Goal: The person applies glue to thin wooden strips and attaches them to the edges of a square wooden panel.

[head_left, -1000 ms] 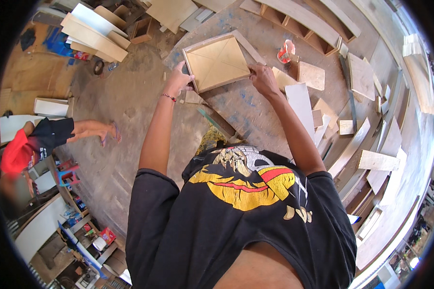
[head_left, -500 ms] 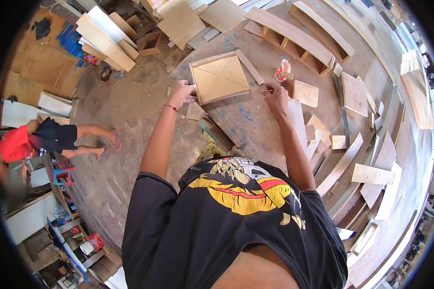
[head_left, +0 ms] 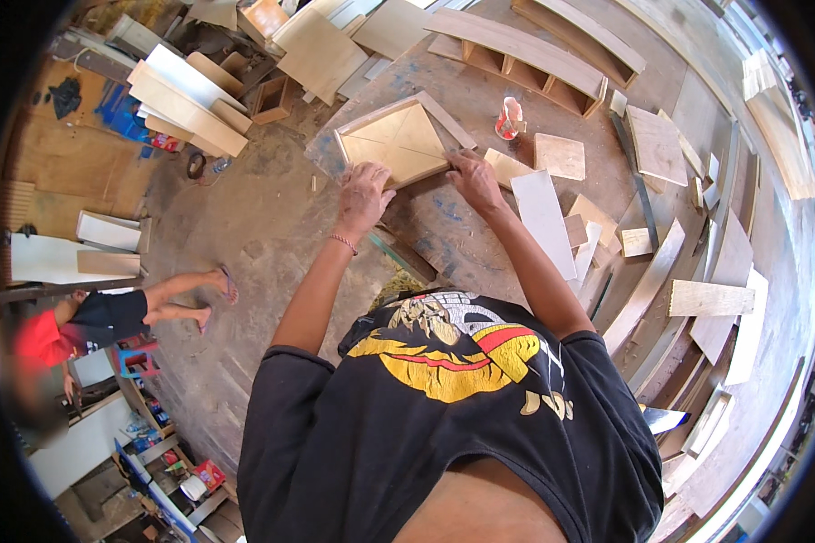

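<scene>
Both hands at the near side of a shallow wooden tray

At twelve o'clock in the view, a shallow, four-sided wooden tray sits on a brown, blue-stained work table. Its base is a pale tan panel, with thin dark lines crossing near the middle, and a low raised rim runs round it. The left hand is partly closed, fingers bent over the tray's rim at about seven o'clock on the tray, covering that corner; how firmly it grips cannot be told. The right hand is nearly closed, its fingertips drawn together at the tray's four o'clock corner; whether they pinch the rim or only meet it is unclear. A wooden strip lies just beside the tray at its one o'clock, and a red-and-white cup stands near, at two o'clock from the tray
</scene>
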The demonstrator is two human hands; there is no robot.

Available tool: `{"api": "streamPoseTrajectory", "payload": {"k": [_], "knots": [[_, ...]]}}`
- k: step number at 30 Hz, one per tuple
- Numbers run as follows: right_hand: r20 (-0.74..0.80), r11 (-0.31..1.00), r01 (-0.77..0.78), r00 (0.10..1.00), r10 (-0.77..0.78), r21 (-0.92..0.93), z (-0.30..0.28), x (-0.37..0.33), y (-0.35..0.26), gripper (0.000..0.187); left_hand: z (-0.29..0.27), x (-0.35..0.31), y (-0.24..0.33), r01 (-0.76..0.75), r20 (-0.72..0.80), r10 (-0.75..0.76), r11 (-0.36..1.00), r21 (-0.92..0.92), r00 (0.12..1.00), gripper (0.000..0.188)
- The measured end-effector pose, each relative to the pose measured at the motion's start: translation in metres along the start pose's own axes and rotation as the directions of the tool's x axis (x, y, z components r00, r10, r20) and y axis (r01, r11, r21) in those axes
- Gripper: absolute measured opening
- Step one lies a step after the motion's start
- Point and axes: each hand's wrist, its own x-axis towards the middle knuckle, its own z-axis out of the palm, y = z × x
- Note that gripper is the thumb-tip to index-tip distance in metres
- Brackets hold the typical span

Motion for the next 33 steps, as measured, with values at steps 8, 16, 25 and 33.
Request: {"api": "streamPoseTrajectory", "payload": {"k": [8,16,25,33], "knots": [[-0.027,0.997,0.036,0.999,-0.038,-0.064,0.011,0.001,0.006,0.026,0.019,0.001,0.007,-0.039,0.029,0.035,0.991,0.128,0.999,0.008],[-0.291,0.998,-0.050,0.955,0.057,0.029,-0.002,-0.002,0.006,0.024,0.014,0.008,0.021,-0.008,0.080,-0.005,0.987,0.161,0.997,0.015],[-0.624,0.939,-0.287,0.703,0.341,0.190,-0.068,0.007,0.004,0.041,0.012,0.050,0.058,0.075,0.121,-0.072,0.997,-0.024,0.990,0.037],[-0.565,0.982,-0.172,0.819,0.098,-0.080,-0.071,0.028,0.040,0.015,0.087,0.130,0.109,0.155,0.034,-0.162,0.830,-0.537,0.986,0.064]]}}
